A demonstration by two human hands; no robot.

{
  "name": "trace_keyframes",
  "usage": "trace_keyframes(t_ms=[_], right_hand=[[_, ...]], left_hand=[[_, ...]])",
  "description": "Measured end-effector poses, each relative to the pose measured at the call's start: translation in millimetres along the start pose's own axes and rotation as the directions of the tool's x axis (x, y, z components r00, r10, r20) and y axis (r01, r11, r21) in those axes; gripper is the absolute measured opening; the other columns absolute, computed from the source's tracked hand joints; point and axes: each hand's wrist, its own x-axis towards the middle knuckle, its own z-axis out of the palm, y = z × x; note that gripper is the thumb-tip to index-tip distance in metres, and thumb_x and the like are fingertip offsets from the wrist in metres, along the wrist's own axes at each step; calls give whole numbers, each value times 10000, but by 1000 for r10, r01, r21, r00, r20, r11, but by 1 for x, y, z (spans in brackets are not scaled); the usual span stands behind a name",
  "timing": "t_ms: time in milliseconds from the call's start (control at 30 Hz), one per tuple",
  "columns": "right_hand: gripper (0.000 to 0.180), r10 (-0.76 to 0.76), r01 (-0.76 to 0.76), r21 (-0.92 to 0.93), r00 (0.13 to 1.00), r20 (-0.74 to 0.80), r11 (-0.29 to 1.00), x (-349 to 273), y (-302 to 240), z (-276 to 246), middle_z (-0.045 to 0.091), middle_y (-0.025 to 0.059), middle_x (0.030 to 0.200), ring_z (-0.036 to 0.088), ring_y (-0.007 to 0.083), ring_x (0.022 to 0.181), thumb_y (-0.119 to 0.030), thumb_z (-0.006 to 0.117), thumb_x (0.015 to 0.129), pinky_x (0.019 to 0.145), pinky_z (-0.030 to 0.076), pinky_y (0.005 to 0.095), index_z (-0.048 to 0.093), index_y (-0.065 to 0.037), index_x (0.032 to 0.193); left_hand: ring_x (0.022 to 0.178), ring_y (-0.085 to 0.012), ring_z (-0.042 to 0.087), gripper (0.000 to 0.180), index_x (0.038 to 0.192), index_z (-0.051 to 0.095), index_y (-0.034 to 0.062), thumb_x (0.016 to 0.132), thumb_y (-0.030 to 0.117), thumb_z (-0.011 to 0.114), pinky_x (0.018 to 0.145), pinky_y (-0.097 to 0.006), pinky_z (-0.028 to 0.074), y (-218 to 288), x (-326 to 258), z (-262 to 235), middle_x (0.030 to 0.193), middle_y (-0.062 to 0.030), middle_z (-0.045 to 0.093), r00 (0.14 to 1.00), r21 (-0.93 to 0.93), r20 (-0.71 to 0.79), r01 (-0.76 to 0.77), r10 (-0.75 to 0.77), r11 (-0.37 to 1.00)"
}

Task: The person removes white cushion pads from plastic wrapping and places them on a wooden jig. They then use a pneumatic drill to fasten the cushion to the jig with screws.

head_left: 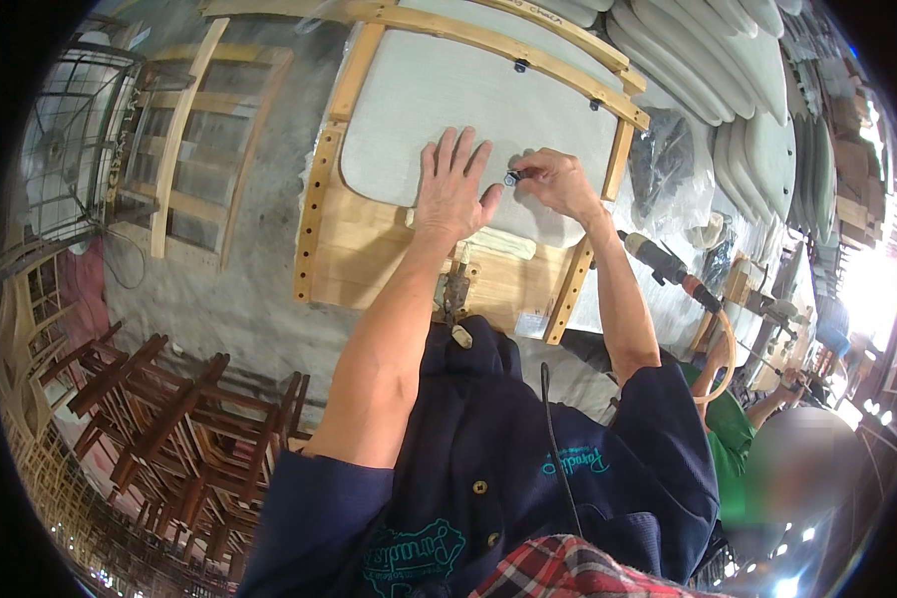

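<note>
A pale grey, flat panel with rounded corners (409, 95) lies inside a wooden frame jig (321, 169) in front of me. My left hand (452, 184) rests on the panel with its fingers spread. Pinched in my right hand (560, 183) is a small dark fitting with a shiny metal end (511, 178), held at the panel's surface; my fingers partly cover it. Similar black pieces sit at the far bar of the jig, one near its middle (520, 66) and another further right (595, 104). A metal toggle clamp (455, 292) is mounted at the jig's near edge.
A pneumatic tool (658, 257) with an orange hose lies right of the jig. Beyond it are clear plastic bags (663, 154) and stacked grey panels (703, 60). A person in green (733, 448) works at the right. Brown wooden frames (189, 429) and a wooden pallet (194, 149) stand left.
</note>
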Motion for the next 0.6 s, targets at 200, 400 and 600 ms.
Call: trace_keyframes(t_ms=[200, 400, 600], right_hand=[[232, 51, -55, -36, 993, -104, 998, 21, 15, -6, 780, 119, 936, 747, 191, 845, -66, 693, 807, 819, 593, 333, 777, -30, 1020], [249, 20, 33, 174, 956, -293, 984, 94, 14, 4, 772, 96, 849, 693, 138, 735, -157, 674, 839, 736, 557, 301, 780, -48, 1036], [268, 43, 73, 312, 936, -351, 947, 176, -49, 19, 771, 89, 851, 721, 121, 794, -133, 685, 868, 742, 563, 261, 750, 30, 1071]], left_hand=[[1511, -359, 228, 687, 1531, 436, 117, 962, 479, 566, 1235, -568, 166, -1, -1, -7, 1625, -156, 324, 1000, -37, 6, 0, 0, 999], [1493, -366, 248, 677, 1513, 451, 112, 953, 470, 578, 1223, -571, 188, -2, -2, 0, 1596, -160, 353, 998, -45, -58, -17, 15, 999], [1477, -359, 262, 674, 1506, 470, 113, 955, 486, 575, 1206, -556, 213, -2, -3, -4, 1589, -142, 354, 999, -2, -47, -15, 15, 1000]])
